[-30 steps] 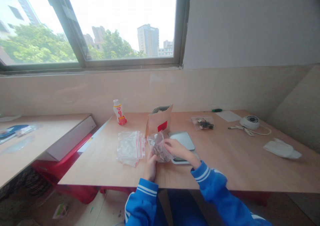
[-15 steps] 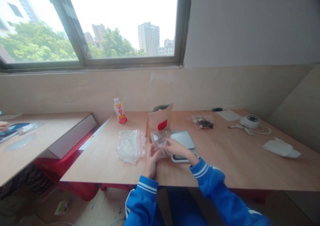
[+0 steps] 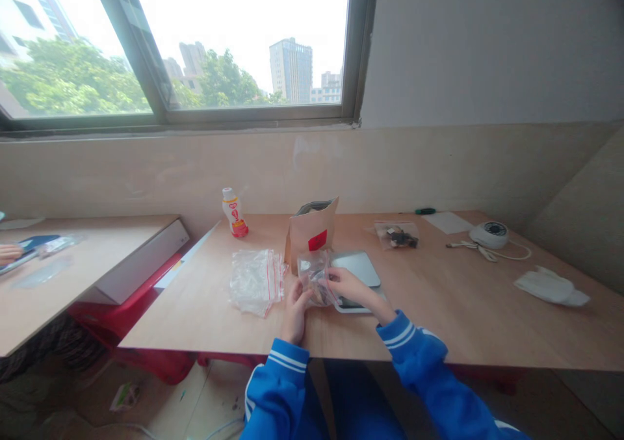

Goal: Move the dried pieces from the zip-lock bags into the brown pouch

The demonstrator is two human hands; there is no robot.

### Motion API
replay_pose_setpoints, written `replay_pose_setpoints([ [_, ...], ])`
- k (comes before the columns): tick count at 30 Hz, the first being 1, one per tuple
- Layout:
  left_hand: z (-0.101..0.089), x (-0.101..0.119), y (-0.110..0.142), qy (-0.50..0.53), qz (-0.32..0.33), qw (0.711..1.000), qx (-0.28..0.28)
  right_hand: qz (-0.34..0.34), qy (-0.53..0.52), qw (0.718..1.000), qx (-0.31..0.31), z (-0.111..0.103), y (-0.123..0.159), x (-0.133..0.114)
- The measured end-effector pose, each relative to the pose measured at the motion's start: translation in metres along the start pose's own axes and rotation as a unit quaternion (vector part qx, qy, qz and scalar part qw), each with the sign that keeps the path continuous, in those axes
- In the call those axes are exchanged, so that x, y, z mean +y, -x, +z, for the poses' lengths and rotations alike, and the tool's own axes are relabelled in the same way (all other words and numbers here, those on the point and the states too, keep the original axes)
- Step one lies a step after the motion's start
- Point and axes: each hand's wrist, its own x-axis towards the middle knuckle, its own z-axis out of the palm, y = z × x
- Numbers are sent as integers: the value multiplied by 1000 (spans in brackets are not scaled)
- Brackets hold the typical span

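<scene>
Two hands [image 3: 294, 311] gripping clear bag [image 3: 312, 272] | wooden table [image 3: 439, 310] below | window [image 3: 244, 43], grey wall [image 3: 463, 56] beyond

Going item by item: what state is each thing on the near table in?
Held clear bag: gripped by left hand and right hand, contents unclear
Paper pouch: upright, top open
Bottle: upright, capped
Loose clear bags: lying flat, overlapping
Scale: partly covered, reading illegible
Bag of dark parts: lying down, filled
</scene>
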Motion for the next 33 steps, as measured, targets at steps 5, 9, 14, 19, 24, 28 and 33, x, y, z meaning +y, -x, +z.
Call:
replay_pose_setpoints([
  [5,-5,-6,-2,-17,0,1000,6,11,-24,1000,1,5,3,5],
  [9,-5,-6,-2,-40,1,999,11,10,-61,997,42,10,3,11],
  [14,-1,0,1,-80,13,997,-9,36,-114,989,90,8,6,4],
  [19,1,2,2,-55,-3,998,-15,47,-151,981,114,1,11,-1],
  [24,4,3,2,-4,-20,1000,-6,72,-191,963,179,-4,12,1],
  [28,6,7,3,32,-48,998,11,77,-232,947,209,-6,12,-1],
  [33,5,11,4,41,-59,997,11,86,-281,929,226,-8,18,1],
])
